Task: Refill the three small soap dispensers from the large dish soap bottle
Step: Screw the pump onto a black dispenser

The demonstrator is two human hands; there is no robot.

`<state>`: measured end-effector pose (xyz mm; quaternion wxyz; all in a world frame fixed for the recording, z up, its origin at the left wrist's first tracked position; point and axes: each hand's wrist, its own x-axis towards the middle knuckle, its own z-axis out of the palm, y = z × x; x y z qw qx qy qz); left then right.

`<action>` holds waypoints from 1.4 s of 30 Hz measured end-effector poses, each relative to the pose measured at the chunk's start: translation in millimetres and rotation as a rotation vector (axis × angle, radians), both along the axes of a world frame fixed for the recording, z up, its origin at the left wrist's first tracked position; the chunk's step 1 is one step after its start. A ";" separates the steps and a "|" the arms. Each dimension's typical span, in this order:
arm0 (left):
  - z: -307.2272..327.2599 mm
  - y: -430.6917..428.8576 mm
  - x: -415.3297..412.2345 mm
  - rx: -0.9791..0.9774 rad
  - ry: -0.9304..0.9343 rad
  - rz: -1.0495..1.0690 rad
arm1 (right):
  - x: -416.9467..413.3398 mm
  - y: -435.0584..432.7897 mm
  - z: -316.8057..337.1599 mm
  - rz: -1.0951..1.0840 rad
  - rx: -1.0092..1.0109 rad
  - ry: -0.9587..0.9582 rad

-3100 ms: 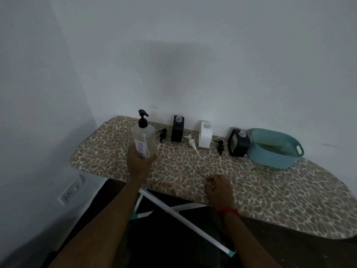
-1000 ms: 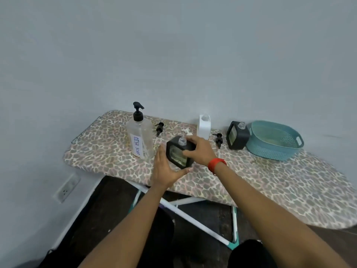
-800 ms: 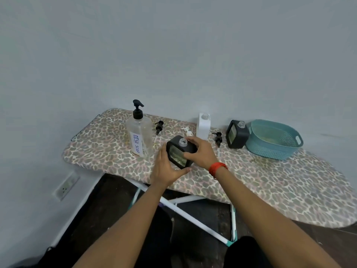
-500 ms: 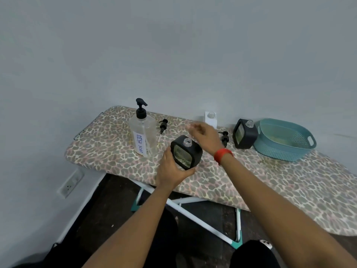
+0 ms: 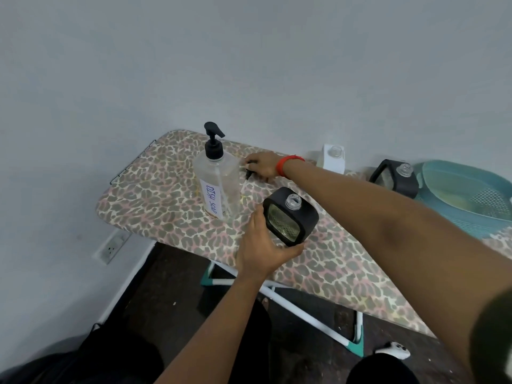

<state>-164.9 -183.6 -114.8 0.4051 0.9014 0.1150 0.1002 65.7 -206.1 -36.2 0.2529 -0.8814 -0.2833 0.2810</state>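
**Black dispenser held in left hand**

The left hand grips the dispenser from below, tilted, open neck up, above the board. Beyond it the right hand lies on a black pump; whether its fingers pinch it cannot be told. The soap bottle stands just left of that hand, a white dispenser to its right.

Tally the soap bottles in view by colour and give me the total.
Black: 2, the held dispenser and the back dispenser
White: 1, the white dispenser
Clear: 1, the dish soap bottle
Total: 4
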 end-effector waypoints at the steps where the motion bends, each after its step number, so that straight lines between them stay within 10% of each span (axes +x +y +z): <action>1: -0.6 -0.2 0.4 0.003 -0.001 0.003 | 2.7 0.7 -3.1 -0.012 0.003 -0.063; 18: 18.9 -1.8 -7.8 -0.022 0.039 -0.011 | -93.6 -101.7 103.8 -0.366 0.785 -0.655; 42: 15.6 -1.7 -6.9 0.023 -0.030 -0.031 | -187.1 -125.4 -14.4 -0.236 0.508 -1.046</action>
